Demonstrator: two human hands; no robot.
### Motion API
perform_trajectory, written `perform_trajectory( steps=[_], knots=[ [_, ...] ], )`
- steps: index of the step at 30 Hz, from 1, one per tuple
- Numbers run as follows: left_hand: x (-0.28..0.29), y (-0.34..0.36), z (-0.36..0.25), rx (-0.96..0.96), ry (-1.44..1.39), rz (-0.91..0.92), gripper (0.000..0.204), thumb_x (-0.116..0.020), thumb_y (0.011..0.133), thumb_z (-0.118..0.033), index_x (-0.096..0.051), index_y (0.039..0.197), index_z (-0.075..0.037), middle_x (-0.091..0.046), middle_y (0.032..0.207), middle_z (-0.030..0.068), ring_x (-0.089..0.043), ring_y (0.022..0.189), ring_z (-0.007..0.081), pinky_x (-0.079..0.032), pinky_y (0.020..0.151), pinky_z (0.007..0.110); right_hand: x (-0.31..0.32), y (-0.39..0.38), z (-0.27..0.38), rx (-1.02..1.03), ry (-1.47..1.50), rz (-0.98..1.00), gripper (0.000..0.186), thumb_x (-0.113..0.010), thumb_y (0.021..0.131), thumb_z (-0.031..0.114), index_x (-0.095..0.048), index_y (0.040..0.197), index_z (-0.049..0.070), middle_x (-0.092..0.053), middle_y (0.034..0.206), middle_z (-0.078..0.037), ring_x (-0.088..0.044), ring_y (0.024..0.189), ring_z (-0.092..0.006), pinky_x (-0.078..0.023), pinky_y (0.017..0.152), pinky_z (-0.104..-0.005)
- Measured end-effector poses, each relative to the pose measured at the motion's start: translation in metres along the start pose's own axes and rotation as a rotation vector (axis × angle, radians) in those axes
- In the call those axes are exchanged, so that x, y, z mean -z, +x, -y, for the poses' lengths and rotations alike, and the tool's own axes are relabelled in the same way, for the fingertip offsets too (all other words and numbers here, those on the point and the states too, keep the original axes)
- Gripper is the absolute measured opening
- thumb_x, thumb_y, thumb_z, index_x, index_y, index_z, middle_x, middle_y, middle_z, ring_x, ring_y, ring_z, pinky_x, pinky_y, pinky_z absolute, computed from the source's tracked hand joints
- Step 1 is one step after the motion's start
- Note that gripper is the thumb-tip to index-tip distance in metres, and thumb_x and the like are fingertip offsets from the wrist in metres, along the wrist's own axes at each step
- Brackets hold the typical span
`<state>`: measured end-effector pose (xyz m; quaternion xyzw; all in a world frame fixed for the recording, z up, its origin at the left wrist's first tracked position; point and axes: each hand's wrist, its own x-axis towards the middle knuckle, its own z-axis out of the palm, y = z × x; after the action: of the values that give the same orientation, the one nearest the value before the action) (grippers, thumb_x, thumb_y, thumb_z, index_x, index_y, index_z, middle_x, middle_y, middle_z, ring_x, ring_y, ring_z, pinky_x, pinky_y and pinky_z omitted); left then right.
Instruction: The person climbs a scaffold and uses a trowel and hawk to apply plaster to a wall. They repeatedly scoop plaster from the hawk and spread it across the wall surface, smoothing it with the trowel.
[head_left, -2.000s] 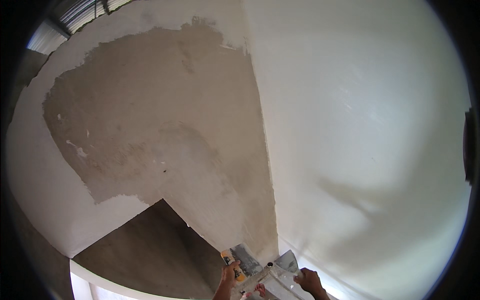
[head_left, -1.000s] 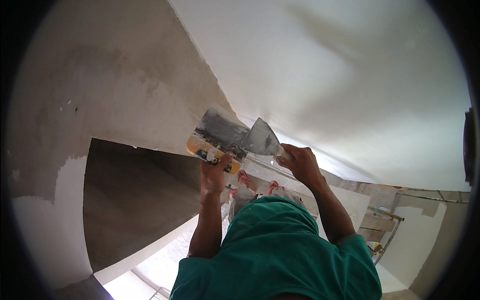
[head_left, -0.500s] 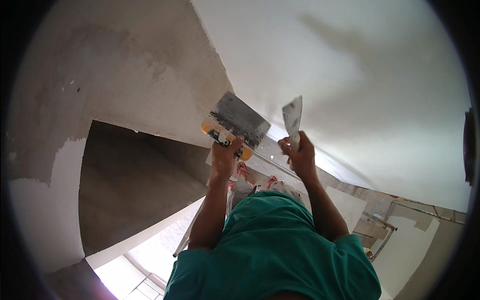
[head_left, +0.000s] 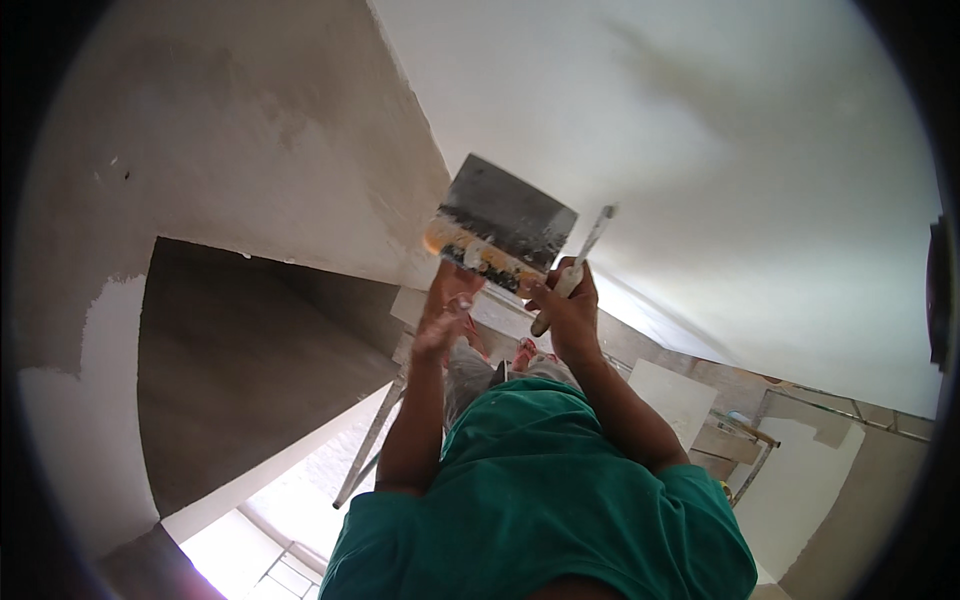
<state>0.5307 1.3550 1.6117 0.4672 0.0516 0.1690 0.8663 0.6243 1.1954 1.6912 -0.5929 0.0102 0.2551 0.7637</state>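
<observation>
head view shows us two tools held close together, ahead of the green shirt [head_left: 540, 480]. the wide putty knife [head_left: 508, 212] has its blade turned away from our body, and its orange and black handle [head_left: 478, 256] has the long axis sloping from upper left down to lower right. our left hand [head_left: 448, 310] is just below the left half of this handle; it is partly blurred, so we are not able to say if its fingers grip or only support. our right hand [head_left: 574, 312] is at the lower right end, where its fingers seem to touch the handle. this same hand is closed around the narrow spatula [head_left: 570, 281], whose long axis leans the other way, from lower left to upper right, the thin blade seen almost edge-on. so the two axes meet near our right hand.
</observation>
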Motion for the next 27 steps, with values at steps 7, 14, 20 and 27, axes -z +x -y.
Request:
perform_trajectory(
  steps=[7, 14, 20, 27],
  knots=[
    [0.227, -0.176, 0.192, 0.791, 0.703, -0.401, 0.127, -0.08, 0.065, -0.055, -0.004, 0.152, -0.004, -0.019, 0.153, 0.0256, -0.026, 0.14, 0.0332, -0.035, 0.107, 0.042, 0.021, 0.001, -0.009, 0.088, -0.2, -0.018, 0.034, -0.075, 0.077, 0.0, -0.045, 0.091, 0.009, -0.053, 0.08, -0.003, -0.062, 0.071, -0.0162, -0.056, 0.063, -0.0315],
    [0.191, -0.217, 0.177, 1.105, -0.394, -0.602, 0.058, -0.071, 0.082, -0.029, -0.051, 0.126, 0.003, -0.064, 0.114, 0.0177, -0.065, 0.101, 0.0283, -0.052, 0.091, 0.042, 0.043, 0.006, -0.02, 0.038, -0.308, -0.072, 0.032, -0.075, 0.078, 0.003, -0.045, 0.086, 0.009, -0.052, 0.078, -0.002, -0.062, 0.073, -0.0159, -0.056, 0.064, -0.0312],
    [0.194, -0.24, 0.186, 0.915, -0.451, -0.621, 0.052, -0.066, 0.085, -0.019, -0.048, 0.129, 0.004, -0.065, 0.111, 0.0164, -0.065, 0.1, 0.028, -0.052, 0.091, 0.041, 0.039, 0.009, -0.014, 0.057, -0.305, -0.029, 0.032, -0.075, 0.079, 0.003, -0.045, 0.086, 0.009, -0.051, 0.077, -0.002, -0.062, 0.073, -0.0153, -0.056, 0.064, -0.0309],
    [0.194, -0.382, 0.176, 1.199, 0.235, -0.943, 0.063, -0.062, 0.085, -0.014, -0.04, 0.144, -0.016, -0.066, 0.103, 0.0085, -0.064, 0.081, 0.0216, -0.055, 0.07, 0.043, 0.05, 0.014, -0.014, 0.033, -0.267, 0.001, 0.032, -0.076, 0.078, 0.002, -0.046, 0.087, 0.009, -0.052, 0.079, -0.001, -0.063, 0.074, -0.015, -0.055, 0.064, -0.0303]
  ],
)
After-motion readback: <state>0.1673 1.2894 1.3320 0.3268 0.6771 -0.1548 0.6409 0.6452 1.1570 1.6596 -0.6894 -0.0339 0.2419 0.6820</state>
